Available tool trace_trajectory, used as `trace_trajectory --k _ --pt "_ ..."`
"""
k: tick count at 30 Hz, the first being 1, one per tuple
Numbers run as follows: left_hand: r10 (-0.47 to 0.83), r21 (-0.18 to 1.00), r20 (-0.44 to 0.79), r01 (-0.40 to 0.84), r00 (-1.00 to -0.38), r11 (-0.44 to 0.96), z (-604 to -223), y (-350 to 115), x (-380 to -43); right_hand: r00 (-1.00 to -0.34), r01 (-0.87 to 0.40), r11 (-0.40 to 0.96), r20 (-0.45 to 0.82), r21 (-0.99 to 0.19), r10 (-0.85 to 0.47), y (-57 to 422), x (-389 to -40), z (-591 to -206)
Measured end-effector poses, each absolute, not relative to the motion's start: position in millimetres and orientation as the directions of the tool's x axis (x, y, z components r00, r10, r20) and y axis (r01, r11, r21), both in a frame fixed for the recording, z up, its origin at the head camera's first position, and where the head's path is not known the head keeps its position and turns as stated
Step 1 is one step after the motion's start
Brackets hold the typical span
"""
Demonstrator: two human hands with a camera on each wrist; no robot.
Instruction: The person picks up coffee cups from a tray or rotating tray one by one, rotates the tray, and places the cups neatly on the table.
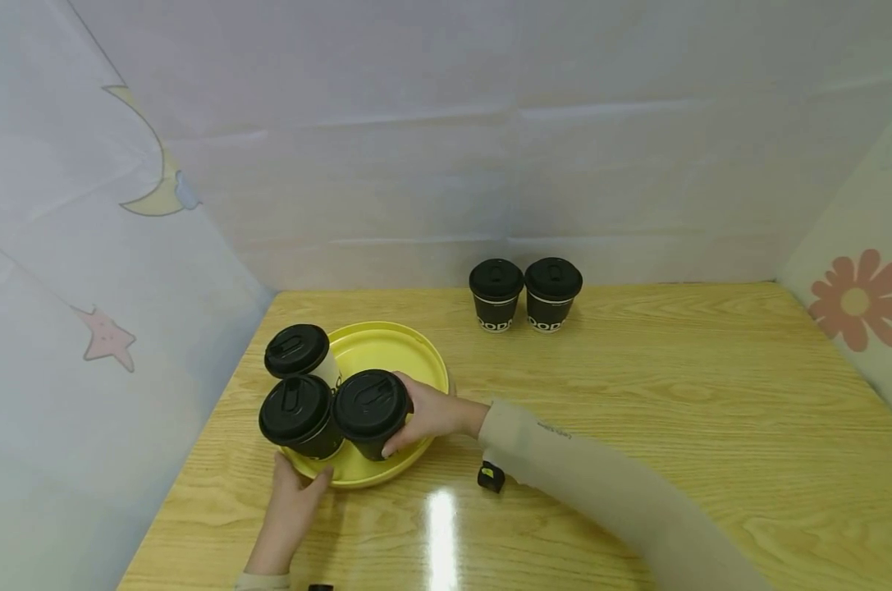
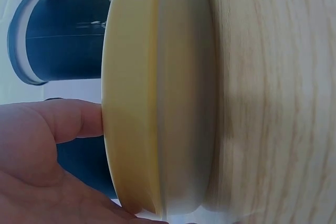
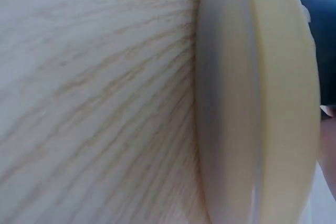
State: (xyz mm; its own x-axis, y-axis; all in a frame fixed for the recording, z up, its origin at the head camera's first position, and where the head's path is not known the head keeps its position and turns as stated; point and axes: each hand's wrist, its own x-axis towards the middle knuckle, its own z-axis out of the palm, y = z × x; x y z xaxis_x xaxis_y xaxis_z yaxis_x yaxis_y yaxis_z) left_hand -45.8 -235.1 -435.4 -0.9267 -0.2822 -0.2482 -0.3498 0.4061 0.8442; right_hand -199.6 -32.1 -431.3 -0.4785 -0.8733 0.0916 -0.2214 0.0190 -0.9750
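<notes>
My right hand (image 1: 431,409) grips a black lidded coffee cup (image 1: 372,406) from its right side, over the front of a round yellow tray (image 1: 397,349). Whether the cup's base touches the tray cannot be told. Beside it, on the tray's left part, stand a second lidded cup (image 1: 295,410) and, behind that, a third one (image 1: 298,351). At the tray's front-left edge, my left hand (image 1: 295,498) rests with thumb and fingers spread against the rim. The left wrist view shows the thumb (image 2: 79,119) touching the tray's yellow side (image 2: 131,87).
Two more black lidded cups, a left one (image 1: 496,295) and a right one (image 1: 552,294), stand together at the back of the wooden table (image 1: 674,369). A small black object (image 1: 491,476) is by the right sleeve. Pale printed sheets (image 1: 416,164) enclose the back and sides.
</notes>
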Motion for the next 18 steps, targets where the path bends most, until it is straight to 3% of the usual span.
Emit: trace_trajectory --k 7,13,18 --pt "-0.266 0.859 -0.228 -0.322 -0.937 0.398 -437 -238 -47 -0.544 -0.196 -0.099 0.192 -0.976 -0.817 -15 -198 -420" --pt "-0.243 0.86 -0.244 -0.325 -0.939 0.392 -434 -238 -47 -0.551 -0.269 -0.185 0.309 -0.945 -0.775 0 -201 -411" --pt "-0.241 0.865 -0.235 -0.316 -0.941 0.39 -435 -237 -47 -0.596 -0.294 -0.206 0.348 -0.933 -0.724 13 -199 -408"
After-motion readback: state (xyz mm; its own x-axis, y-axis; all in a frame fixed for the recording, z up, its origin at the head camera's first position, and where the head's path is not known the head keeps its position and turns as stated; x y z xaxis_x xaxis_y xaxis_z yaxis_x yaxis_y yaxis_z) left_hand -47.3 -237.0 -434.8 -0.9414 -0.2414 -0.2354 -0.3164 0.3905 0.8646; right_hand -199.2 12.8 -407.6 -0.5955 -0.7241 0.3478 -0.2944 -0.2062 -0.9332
